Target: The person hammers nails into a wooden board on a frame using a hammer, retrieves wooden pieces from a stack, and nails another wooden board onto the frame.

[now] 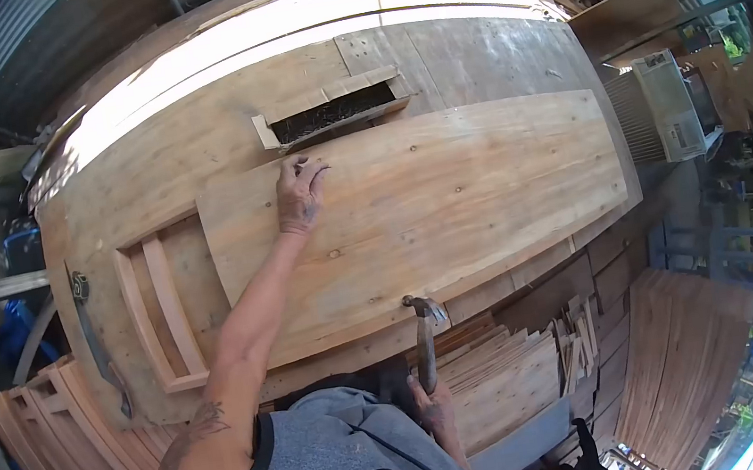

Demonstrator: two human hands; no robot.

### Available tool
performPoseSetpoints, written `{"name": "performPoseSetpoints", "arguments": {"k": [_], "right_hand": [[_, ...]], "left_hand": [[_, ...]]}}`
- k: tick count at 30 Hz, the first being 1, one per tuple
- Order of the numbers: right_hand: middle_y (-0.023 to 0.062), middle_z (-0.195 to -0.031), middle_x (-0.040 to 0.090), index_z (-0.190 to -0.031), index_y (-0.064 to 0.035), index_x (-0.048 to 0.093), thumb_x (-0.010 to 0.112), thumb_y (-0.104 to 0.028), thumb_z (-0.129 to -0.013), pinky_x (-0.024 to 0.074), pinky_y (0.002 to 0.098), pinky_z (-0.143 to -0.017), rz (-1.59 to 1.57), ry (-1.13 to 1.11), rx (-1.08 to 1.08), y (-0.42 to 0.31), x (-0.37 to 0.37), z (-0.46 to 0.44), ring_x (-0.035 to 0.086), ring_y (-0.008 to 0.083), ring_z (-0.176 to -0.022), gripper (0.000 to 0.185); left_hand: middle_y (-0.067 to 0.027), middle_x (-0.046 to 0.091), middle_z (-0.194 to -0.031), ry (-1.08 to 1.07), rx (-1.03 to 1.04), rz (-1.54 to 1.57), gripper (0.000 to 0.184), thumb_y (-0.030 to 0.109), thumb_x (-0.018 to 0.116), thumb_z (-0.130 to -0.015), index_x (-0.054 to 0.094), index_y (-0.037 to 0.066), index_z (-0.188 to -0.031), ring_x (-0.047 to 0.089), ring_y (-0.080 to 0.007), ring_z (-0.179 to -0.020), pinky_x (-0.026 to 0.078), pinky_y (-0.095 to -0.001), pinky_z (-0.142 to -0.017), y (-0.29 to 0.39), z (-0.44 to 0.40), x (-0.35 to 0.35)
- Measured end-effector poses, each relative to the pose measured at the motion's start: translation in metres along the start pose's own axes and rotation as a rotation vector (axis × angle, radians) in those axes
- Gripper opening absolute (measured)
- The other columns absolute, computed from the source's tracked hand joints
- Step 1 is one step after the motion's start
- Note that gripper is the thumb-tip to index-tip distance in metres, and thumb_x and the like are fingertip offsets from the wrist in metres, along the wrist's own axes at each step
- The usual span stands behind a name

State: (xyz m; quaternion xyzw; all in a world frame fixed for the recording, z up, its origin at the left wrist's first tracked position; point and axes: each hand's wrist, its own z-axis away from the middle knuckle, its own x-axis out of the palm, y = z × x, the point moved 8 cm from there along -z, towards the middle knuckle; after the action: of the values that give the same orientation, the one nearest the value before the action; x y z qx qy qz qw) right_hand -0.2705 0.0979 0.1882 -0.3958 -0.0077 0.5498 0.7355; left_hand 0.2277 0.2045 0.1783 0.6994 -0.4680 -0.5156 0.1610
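Observation:
My left hand (300, 196) is over the far edge of a plywood panel (448, 197), close to the cardboard box. Its fingers are curled together, and whatever they may hold is too small to make out. The open cardboard box (266, 133) holds a dark mass of small pieces, likely nails. Low in front of my body, my right hand (435, 408) grips a claw hammer (425, 343) by its handle, with the head upward at the panel's near edge. Beneath the panel lies a wooden frame (179, 308), its left end showing.
A handsaw (97, 338) and a tape measure (79, 286) lie at the left of the worktable (282, 95). Wooden frames (52, 439) are stacked at lower left. Plywood pieces (510, 379) stand below the table's near edge. A fan-like appliance (664, 107) is at the right.

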Motion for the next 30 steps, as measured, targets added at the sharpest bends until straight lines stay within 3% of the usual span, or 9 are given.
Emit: {"name": "performPoseSetpoints", "arguments": {"k": [3,4,7,10,15,18,19,26,30], "right_hand": [[0.0004,-0.074,0.060,-0.094,-0.0031,0.067,0.077,-0.029,-0.099,0.0463,0.0316,-0.063,0.029,0.068,-0.076,-0.010,-0.002,-0.007,0.053,0.0110,-0.068,0.029],[0.0006,-0.074,0.060,-0.094,-0.0031,0.066,0.077,-0.030,-0.099,0.0465,0.0317,-0.063,0.036,0.067,-0.077,-0.012,-0.002,-0.008,0.053,0.0111,-0.068,0.030],[0.0014,-0.075,0.060,-0.093,-0.0030,0.065,0.077,-0.032,-0.099,0.0472,0.0323,-0.065,0.041,0.050,-0.082,-0.023,-0.001,-0.014,0.054,0.0118,-0.070,0.032],[0.0024,-0.077,0.061,-0.094,-0.0026,0.065,0.077,-0.034,-0.099,0.0481,0.0330,-0.067,0.043,0.046,-0.088,-0.035,-0.001,-0.016,0.055,0.0129,-0.073,0.034],[0.0041,-0.080,0.062,-0.098,-0.0008,0.066,0.076,-0.036,-0.100,0.0495,0.0341,-0.071,0.076,0.019,-0.043,-0.044,-0.006,-0.012,0.056,0.0144,-0.076,0.036],[0.0181,-0.084,0.069,-0.102,0.0003,0.066,0.075,-0.041,-0.100,0.0539,0.0419,-0.076,0.100,-0.010,-0.105,-0.033,-0.013,-0.009,0.068,0.0266,-0.080,0.042],[0.0178,-0.084,0.069,-0.101,0.0004,0.066,0.075,-0.041,-0.100,0.0540,0.0420,-0.076,0.081,0.000,-0.104,-0.027,-0.015,-0.010,0.068,0.0266,-0.080,0.042],[0.0162,-0.082,0.069,-0.101,0.0014,0.065,0.074,-0.040,-0.101,0.0540,0.0407,-0.073,0.099,-0.003,-0.138,-0.064,-0.037,-0.044,0.069,0.0253,-0.078,0.042],[0.0146,-0.077,0.066,-0.102,0.0013,0.064,0.073,-0.040,-0.101,0.0531,0.0391,-0.069,0.080,-0.069,-0.111,-0.151,-0.042,-0.069,0.065,0.0228,-0.072,0.042]], "left_hand": [[-0.0105,0.067,-0.120,0.001,0.142,-0.192,0.013,0.016,0.067,-0.099,0.070,0.011,-0.110,0.064,-0.0329,-0.109,0.050,-0.0467,-0.099,-0.003,-0.020,0.025],[-0.0101,0.066,-0.121,-0.001,0.201,-0.255,0.013,0.018,0.066,-0.100,0.069,0.013,-0.112,0.064,-0.0326,-0.111,0.049,-0.0476,-0.101,-0.005,-0.021,0.035],[-0.0101,0.067,-0.113,-0.136,0.011,-0.243,0.015,0.021,0.062,-0.100,0.065,0.017,-0.114,0.064,-0.0328,-0.107,0.047,-0.0494,-0.098,-0.019,-0.026,0.054],[-0.0094,0.066,-0.107,-0.134,0.012,-0.274,0.013,0.023,0.061,-0.100,0.064,0.018,-0.113,0.064,-0.0323,-0.103,0.047,-0.0492,-0.092,-0.021,-0.028,0.056],[-0.0067,0.063,-0.103,-0.079,-0.010,-0.360,0.011,0.025,0.059,-0.103,0.064,0.019,-0.112,0.063,-0.0290,-0.104,0.046,-0.0475,-0.091,-0.018,-0.025,0.059],[-0.0056,0.064,-0.103,-0.072,-0.061,-0.338,0.012,0.024,0.063,-0.100,0.066,0.021,-0.111,0.064,-0.0290,-0.103,0.045,-0.0480,-0.092,-0.009,-0.007,0.049],[-0.0051,0.064,-0.103,-0.076,-0.090,-0.330,0.012,0.023,0.064,-0.098,0.067,0.021,-0.110,0.064,-0.0291,-0.102,0.044,-0.0483,-0.092,-0.005,0.003,0.045],[-0.0069,0.072,-0.107,-0.011,-0.173,-0.053,0.013,0.019,0.067,-0.098,0.072,0.019,-0.110,0.071,-0.0267,-0.099,0.052,-0.0432,-0.086,0.007,0.015,0.040],[-0.0094,0.077,-0.104,-0.020,-0.258,0.238,0.013,0.018,0.070,-0.097,0.073,0.015,-0.110,0.074,-0.0293,-0.095,0.057,-0.0419,-0.080,-0.015,0.017,0.061]]}}
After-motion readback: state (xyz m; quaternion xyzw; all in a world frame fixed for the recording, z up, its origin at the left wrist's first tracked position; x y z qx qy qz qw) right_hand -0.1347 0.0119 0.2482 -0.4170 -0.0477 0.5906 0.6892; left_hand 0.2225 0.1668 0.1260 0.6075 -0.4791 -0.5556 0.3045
